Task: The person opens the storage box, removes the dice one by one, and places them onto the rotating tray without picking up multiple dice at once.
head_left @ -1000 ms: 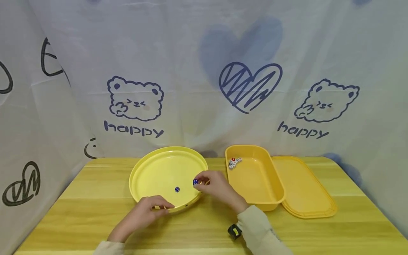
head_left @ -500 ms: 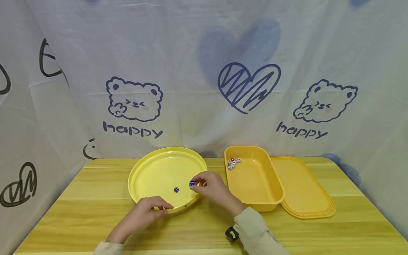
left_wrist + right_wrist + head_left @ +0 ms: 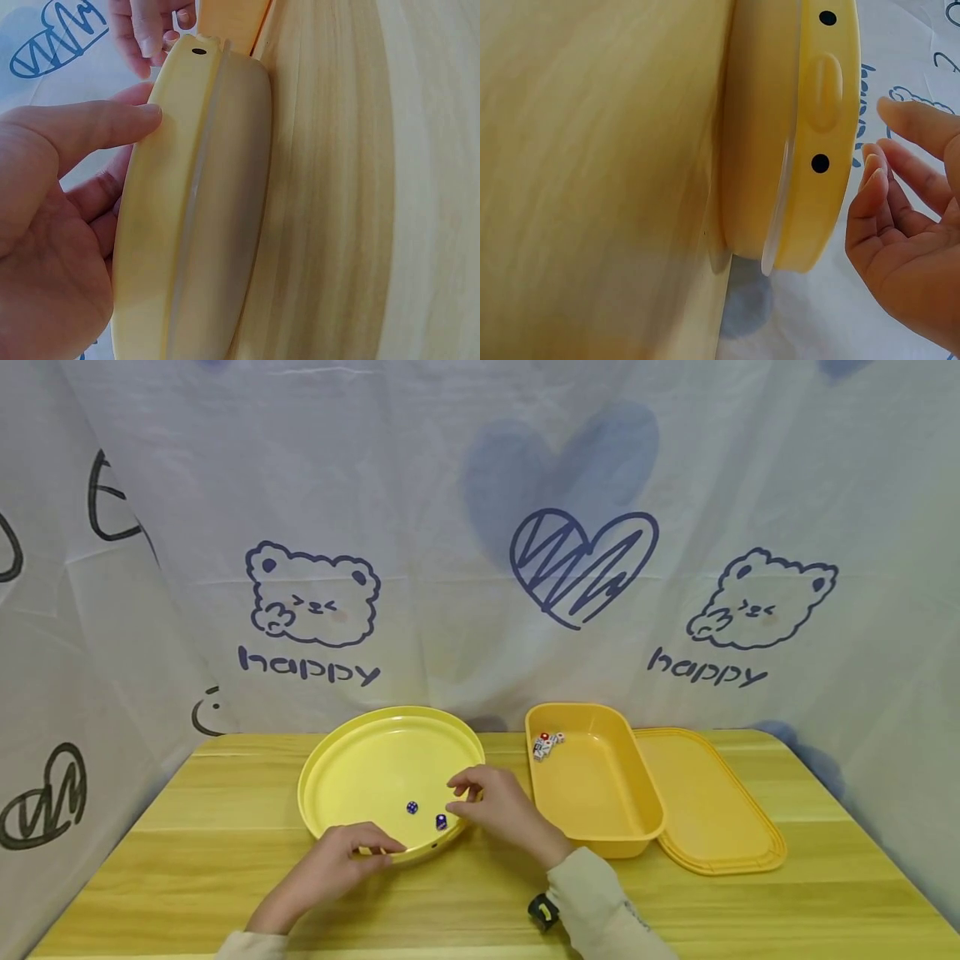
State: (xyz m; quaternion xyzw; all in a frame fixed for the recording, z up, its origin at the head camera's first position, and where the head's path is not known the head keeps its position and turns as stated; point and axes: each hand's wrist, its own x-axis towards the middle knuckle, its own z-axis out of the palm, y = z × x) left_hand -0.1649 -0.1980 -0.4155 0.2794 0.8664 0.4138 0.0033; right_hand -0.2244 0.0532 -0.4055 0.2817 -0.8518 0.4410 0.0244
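- left hand (image 3: 341, 860): pinching near rim of round yellow tray (image 3: 367, 768), thumb on outer wall, fingers on inner side
- right hand (image 3: 498, 806): over tray's right part, thumb and index finger spread apart, other fingers loosely bent
- nearer blue die (image 3: 441, 822): just below right fingertips, apart from them, inside near-right rim in head view; can't tell if resting or in air
- second blue die (image 3: 412, 807): on tray floor, left of nearer one, slightly farther back
- tray sits on wooden table (image 3: 420, 914)
- orange box (image 3: 600, 785): right of tray, white dice (image 3: 548, 745) plus one red-faced die (image 3: 544, 737) bunched at far-left corner
- orange lid (image 3: 712, 793): flat, right of box, partly hidden by it
- black band (image 3: 543, 912): at right cuff
- printed cloth (image 3: 442, 527): behind table, bears, hearts, "happy"
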